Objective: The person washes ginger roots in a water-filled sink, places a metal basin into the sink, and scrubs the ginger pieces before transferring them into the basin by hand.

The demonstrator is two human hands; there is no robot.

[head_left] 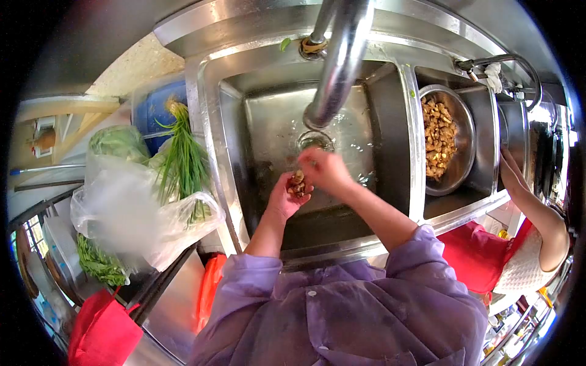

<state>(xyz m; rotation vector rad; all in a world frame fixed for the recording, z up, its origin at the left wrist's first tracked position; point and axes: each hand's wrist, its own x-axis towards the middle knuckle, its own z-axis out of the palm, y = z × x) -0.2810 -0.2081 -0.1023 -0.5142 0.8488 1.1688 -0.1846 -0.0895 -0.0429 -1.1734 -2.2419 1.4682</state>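
Over the left sink basin (342, 210), my left hand (285, 196) is turned palm up with its fingers curled round some brown, knobbly pieces (297, 183). Their kind is too small to make out. Close above them is my right hand (326, 169), smeared by motion, so its fingers do not show clearly. Just beyond both hands, the metal faucet (336, 79) reaches down over the basin's drain (315, 141). Some water glistens on the basin floor.
A metal bowl (465, 161) of similar brown pieces (438, 140) sits in the right basin. At left lie green onions (183, 158), plastic-wrapped greens (116, 143) and plastic bags (177, 229). Another person's arm (530, 198) reaches in at right.
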